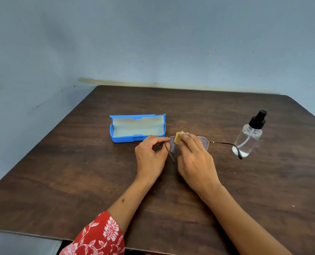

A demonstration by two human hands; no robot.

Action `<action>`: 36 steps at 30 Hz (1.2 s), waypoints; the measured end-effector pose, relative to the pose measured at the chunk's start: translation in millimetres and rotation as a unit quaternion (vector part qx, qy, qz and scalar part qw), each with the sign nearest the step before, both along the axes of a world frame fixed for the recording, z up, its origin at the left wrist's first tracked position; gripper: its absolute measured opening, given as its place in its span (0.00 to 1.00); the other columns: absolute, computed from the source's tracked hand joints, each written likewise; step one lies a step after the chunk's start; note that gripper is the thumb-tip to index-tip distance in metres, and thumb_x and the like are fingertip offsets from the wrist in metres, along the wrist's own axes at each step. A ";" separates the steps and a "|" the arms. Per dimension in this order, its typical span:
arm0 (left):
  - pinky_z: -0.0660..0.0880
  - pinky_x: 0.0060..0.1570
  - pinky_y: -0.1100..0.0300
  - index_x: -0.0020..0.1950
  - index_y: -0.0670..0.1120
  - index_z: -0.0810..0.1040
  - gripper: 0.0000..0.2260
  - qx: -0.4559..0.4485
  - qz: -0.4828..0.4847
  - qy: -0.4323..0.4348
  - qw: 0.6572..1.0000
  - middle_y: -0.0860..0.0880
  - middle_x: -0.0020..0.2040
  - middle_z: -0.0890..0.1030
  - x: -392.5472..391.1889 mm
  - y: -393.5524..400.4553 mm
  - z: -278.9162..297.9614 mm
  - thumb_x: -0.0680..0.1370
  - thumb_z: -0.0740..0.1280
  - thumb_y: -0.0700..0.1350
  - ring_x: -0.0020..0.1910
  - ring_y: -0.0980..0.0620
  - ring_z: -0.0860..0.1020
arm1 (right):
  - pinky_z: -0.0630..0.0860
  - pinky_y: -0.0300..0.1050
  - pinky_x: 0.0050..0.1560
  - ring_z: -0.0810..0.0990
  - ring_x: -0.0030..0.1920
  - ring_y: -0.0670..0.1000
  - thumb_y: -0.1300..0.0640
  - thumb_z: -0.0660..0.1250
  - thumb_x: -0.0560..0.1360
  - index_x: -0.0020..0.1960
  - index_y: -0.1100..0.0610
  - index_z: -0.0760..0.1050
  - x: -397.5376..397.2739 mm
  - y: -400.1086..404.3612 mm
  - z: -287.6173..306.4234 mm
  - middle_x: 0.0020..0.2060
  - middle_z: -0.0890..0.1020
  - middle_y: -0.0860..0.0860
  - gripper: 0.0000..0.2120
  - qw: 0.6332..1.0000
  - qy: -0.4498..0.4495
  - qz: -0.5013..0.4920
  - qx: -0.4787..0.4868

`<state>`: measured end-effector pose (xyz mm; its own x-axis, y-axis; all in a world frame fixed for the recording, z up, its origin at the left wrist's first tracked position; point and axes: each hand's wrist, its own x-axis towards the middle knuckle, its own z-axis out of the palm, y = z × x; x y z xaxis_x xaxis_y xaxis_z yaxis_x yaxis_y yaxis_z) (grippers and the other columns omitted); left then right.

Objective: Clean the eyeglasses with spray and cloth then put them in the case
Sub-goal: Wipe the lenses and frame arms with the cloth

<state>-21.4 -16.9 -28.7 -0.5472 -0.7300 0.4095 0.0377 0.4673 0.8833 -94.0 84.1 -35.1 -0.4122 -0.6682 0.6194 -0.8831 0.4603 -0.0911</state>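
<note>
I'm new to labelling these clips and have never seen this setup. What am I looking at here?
There is no machine: a head-worn camera looks down at a person's two bare hands over a dark wooden table. The left hand pinches thin metal-framed eyeglasses near one hinge. The right hand presses a small yellow cloth against a lens. Behind the hands lies an open blue plastic case, with nothing visible inside it. To the right stands a clear spray bottle with a black nozzle.
</note>
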 end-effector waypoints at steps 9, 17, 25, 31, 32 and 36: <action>0.73 0.45 0.73 0.47 0.47 0.83 0.07 -0.011 0.004 -0.006 1.000 0.57 0.40 0.81 -1.0 -1.7 -1.4 0.71 0.72 0.38 0.44 0.62 0.79 | 0.73 0.42 0.58 0.73 0.57 0.54 0.63 0.54 0.67 0.55 0.66 0.78 -0.4 2.3 2.3 0.52 0.81 0.58 0.22 1.000 -0.004 0.021 -0.003; 0.75 0.46 0.68 0.44 0.47 0.84 0.05 0.000 0.014 -0.001 1.000 0.54 0.40 0.82 -2.0 -1.6 -3.8 0.70 0.73 0.39 0.42 0.61 0.80 | 0.70 0.40 0.55 0.76 0.53 0.53 0.62 0.55 0.67 0.49 0.63 0.80 9.8 1.8 0.3 0.48 0.81 0.55 0.18 0.997 -0.015 0.063 -0.028; 0.76 0.47 0.66 0.44 0.47 0.84 0.05 0.006 0.013 -0.003 1.000 0.54 0.40 0.82 -2.4 -2.2 -2.8 0.70 0.73 0.40 0.43 0.60 0.80 | 0.73 0.40 0.50 0.73 0.52 0.51 0.61 0.54 0.66 0.49 0.63 0.80 9.2 0.1 0.0 0.48 0.81 0.55 0.19 0.998 -0.015 0.058 -0.036; 0.74 0.45 0.71 0.45 0.46 0.84 0.06 0.015 0.006 -0.008 1.000 0.54 0.40 0.82 -2.3 -0.9 -1.0 0.70 0.72 0.38 0.42 0.61 0.79 | 0.76 0.41 0.52 0.76 0.55 0.53 0.62 0.55 0.68 0.53 0.65 0.79 -1.5 -2.2 2.1 0.50 0.81 0.57 0.19 0.999 -0.026 0.010 -0.044; 0.74 0.44 0.72 0.45 0.46 0.84 0.06 0.017 0.003 -0.007 1.000 0.55 0.39 0.82 -2.1 -0.6 -0.7 0.70 0.72 0.38 0.42 0.62 0.79 | 0.77 0.43 0.52 0.78 0.55 0.55 0.62 0.54 0.69 0.54 0.65 0.79 -2.4 -2.5 2.6 0.51 0.81 0.57 0.20 0.999 -0.027 0.002 -0.038; 0.75 0.47 0.67 0.44 0.48 0.84 0.06 0.014 0.007 -0.006 1.000 0.55 0.40 0.82 -2.0 -1.7 -2.3 0.70 0.72 0.39 0.43 0.61 0.80 | 0.75 0.39 0.50 0.78 0.51 0.53 0.61 0.55 0.67 0.50 0.62 0.80 5.9 -0.3 -1.4 0.48 0.81 0.54 0.19 0.998 -0.013 0.050 -0.022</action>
<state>-23.3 -18.6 -31.0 -0.5422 -0.7482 0.3824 0.0214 0.4426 0.8965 -88.1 83.8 -36.5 -0.3608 -0.6796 0.6387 -0.9218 0.3641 -0.1332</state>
